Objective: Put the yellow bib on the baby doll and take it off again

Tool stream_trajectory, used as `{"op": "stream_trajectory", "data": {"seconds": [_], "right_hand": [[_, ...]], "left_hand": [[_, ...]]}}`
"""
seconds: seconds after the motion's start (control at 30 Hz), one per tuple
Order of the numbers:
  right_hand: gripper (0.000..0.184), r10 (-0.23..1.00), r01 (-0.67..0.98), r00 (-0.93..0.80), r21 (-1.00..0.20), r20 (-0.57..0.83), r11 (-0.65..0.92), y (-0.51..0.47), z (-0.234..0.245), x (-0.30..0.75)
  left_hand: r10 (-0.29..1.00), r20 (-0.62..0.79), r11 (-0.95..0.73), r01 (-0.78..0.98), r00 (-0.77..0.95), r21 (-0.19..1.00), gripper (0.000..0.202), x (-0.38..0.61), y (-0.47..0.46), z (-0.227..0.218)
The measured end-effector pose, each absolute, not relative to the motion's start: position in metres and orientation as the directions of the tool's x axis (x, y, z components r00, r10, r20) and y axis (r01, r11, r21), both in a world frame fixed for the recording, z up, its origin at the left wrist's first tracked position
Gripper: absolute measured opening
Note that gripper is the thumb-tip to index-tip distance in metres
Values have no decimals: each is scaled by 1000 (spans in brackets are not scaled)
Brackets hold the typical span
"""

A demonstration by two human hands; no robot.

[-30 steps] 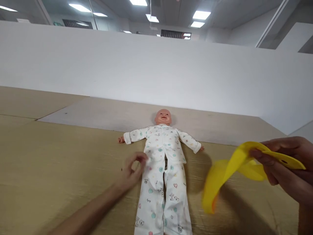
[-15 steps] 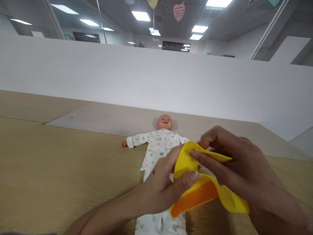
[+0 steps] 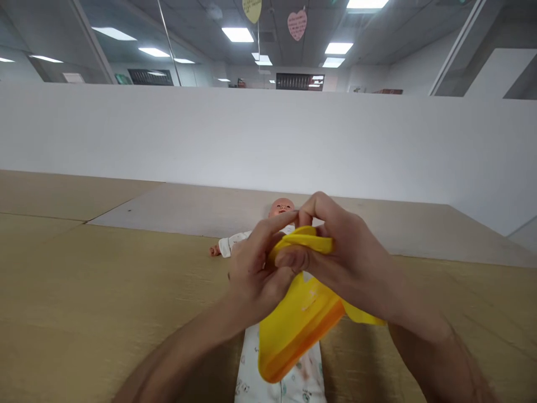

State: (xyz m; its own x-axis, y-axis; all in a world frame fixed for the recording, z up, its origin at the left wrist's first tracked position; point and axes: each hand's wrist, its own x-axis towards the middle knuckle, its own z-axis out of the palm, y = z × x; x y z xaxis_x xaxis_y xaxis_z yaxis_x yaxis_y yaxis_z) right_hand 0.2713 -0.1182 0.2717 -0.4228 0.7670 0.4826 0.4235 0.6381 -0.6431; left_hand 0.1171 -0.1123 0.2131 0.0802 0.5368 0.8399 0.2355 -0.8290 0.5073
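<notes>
Both my hands hold a yellow silicone bib [image 3: 300, 313] with an orange pocket edge, up in front of me over a baby doll. My left hand [image 3: 255, 274] grips the bib's upper left part, fingers closed on it. My right hand [image 3: 348, 257] pinches the bib's top strap between thumb and fingers. The baby doll [image 3: 282, 207] lies on its back on the tan table [image 3: 104, 291], dressed in white printed pyjamas. Its head and one outstretched sleeve [image 3: 229, 244] show behind my hands; its trouser legs [image 3: 289, 380] show below the bib.
A long white partition wall [image 3: 210, 140] runs along the far side of the table. A paler board [image 3: 188, 204] lies on the table near the doll's head. Paper hearts [image 3: 296, 24] hang from the ceiling.
My left hand left the doll's waist and joined my right on the bib. Both hands brought the bib from the right to the middle, above the doll, and raised it.
</notes>
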Motion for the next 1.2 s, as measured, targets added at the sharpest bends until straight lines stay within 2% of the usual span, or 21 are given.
{"op": "stream_trajectory", "data": {"seconds": [0.23,0.43,0.53,0.67,0.73,0.83,0.9,0.97,1.03,1.1,1.2], "right_hand": [[51,768,399,-505,-683,393,612,-105,270,269],[54,763,406,-532,-680,367,610,-105,273,271],[51,761,423,-530,-662,373,619,-105,272,271],[53,751,438,-548,-638,368,633,-105,269,281],[56,716,434,-622,-622,316,652,-103,266,295],[53,568,365,-789,-565,234,740,-96,257,321],[55,467,295,-854,-527,228,797,-89,247,334],[60,439,265,-862,-514,253,816,-80,233,341],[58,472,257,-831,-549,294,795,-72,217,341],[47,552,246,-767,-644,328,724,-63,203,337],[34,732,176,-610,-848,304,499,-49,188,327]], "left_hand": [[481,872,-868,189,88,459,13,118,-107,219],[437,884,-898,131,167,420,14,116,-99,222],[461,866,-887,130,191,444,14,116,-98,222],[542,831,-840,46,121,541,10,119,-101,225],[587,807,-806,-43,66,590,9,120,-102,228],[624,782,-769,-173,13,616,9,120,-98,231],[646,763,-748,-209,-12,630,6,122,-92,233],[671,741,-727,-215,-25,651,4,124,-84,234],[692,721,-708,-216,-24,672,10,128,-75,237],[708,706,-692,-214,-17,690,14,131,-64,242],[744,668,-662,-176,-33,729,16,131,-38,252]]}}
